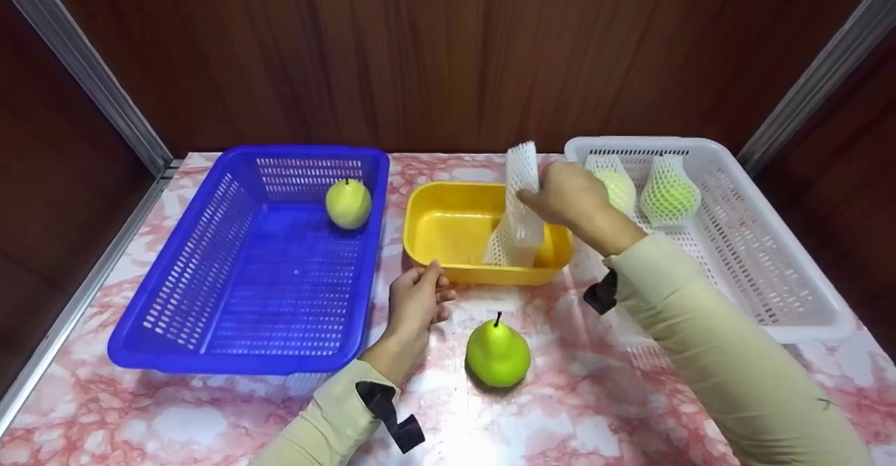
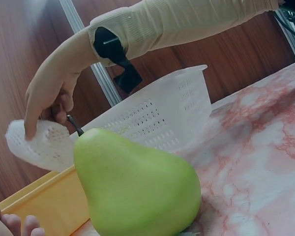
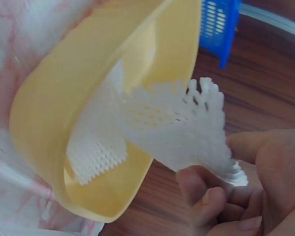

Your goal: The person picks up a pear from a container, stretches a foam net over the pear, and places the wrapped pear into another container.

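My right hand (image 1: 570,196) pinches a white foam fruit net (image 1: 523,172) by its edge and holds it upright over the yellow plastic bin (image 1: 448,231). More white foam netting (image 3: 101,160) lies inside that bin, below the held one. At the bin's front left edge my left hand (image 1: 411,301) grips the rim, thumb on top and fingers by the outer wall. A green pear (image 1: 498,355) with a dark stem stands bare on the table in front of the bin, right of my left hand. It fills much of the left wrist view.
A blue basket (image 1: 280,366) on the left holds one pale yellow-green pear (image 1: 348,204). On the right, a white basket (image 1: 805,263) has two fruits in foam nets, one pale (image 1: 616,189) and one greener (image 1: 670,196). A wooden panel (image 1: 448,53) closes off the back.
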### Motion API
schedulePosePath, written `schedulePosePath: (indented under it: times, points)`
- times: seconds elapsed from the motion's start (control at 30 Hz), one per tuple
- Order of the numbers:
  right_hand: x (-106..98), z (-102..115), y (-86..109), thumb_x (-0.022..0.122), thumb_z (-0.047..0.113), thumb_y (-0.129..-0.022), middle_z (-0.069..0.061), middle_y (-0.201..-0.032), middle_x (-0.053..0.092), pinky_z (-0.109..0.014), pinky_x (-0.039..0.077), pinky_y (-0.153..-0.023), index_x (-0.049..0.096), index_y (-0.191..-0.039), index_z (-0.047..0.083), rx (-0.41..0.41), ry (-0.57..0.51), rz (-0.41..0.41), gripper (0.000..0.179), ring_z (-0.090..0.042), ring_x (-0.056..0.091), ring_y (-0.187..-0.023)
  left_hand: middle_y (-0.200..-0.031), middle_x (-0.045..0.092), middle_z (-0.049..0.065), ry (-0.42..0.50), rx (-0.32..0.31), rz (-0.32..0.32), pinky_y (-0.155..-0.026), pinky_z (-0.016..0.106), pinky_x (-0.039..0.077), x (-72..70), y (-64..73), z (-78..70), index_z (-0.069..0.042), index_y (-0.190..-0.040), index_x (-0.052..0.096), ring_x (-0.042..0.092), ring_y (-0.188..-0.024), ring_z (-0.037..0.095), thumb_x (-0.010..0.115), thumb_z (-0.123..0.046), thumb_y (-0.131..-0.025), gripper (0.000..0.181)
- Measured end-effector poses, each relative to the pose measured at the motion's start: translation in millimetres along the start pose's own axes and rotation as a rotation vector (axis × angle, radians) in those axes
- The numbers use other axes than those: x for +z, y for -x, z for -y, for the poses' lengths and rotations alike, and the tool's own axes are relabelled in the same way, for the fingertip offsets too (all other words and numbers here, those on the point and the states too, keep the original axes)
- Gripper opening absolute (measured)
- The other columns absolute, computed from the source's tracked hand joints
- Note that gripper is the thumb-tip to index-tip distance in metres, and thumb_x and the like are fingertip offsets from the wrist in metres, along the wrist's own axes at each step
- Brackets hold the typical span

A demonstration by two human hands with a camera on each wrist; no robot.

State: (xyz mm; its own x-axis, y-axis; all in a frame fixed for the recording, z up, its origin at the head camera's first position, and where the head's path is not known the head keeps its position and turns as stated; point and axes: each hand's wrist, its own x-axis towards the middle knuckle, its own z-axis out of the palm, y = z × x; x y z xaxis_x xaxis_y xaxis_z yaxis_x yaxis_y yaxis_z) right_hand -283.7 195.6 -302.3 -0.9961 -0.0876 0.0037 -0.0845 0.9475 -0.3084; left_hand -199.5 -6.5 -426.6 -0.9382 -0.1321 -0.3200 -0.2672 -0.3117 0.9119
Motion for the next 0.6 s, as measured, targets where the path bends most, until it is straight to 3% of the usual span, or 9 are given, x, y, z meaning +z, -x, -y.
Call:
schedulePosePath:
  times: [0.23, 0.4, 0.6]
  points:
    - [-13, -9, 7.3, 0.068, 0.032, -0.094, -0.007, -0.069, 0.062, -0.032, 0.042, -0.053, 0.066, -0.081, 0.005, -0.101, -0.109, -0.079, 0.030, -0.022, 0.053, -0.062, -0.082, 0.058, 0.003, -0.008, 0.002, -0.009, -0.042, 0.016, 0.042, -0.4, 0.2, -0.6, -0.002, -0.090, 0.059, 0.059, -0.064, 0.011, 0.054, -0.019, -0.106, 0.024]
    - [-20, -11, 16.0, 0.068, 0.030, -0.094, 0.000, -0.057, 0.051, -0.033, 0.038, -0.054, 0.058, -0.068, 0.010, -0.179, -0.130, -0.129, 0.034, -0.019, 0.048, -0.058, -0.080, 0.058, 0.002, -0.010, 0.010, -0.007, -0.042, 0.017, 0.041, -1.4, 0.6, -0.3, -0.003, -0.090, 0.059, 0.058, -0.063, 0.010, 0.054, -0.019, -0.106, 0.024]
    - [-27, -9, 27.2, 0.069, 0.027, -0.095, 0.003, -0.055, 0.046, -0.029, 0.037, -0.050, 0.058, -0.067, 0.011, -0.227, -0.174, -0.147, 0.034, -0.013, 0.045, -0.053, -0.076, 0.056, -0.001, 0.009, -0.015, -0.003, -0.042, 0.017, 0.038, -2.5, 0.6, -0.1, -0.002, -0.092, 0.060, 0.056, -0.060, 0.009, 0.052, -0.020, -0.106, 0.025]
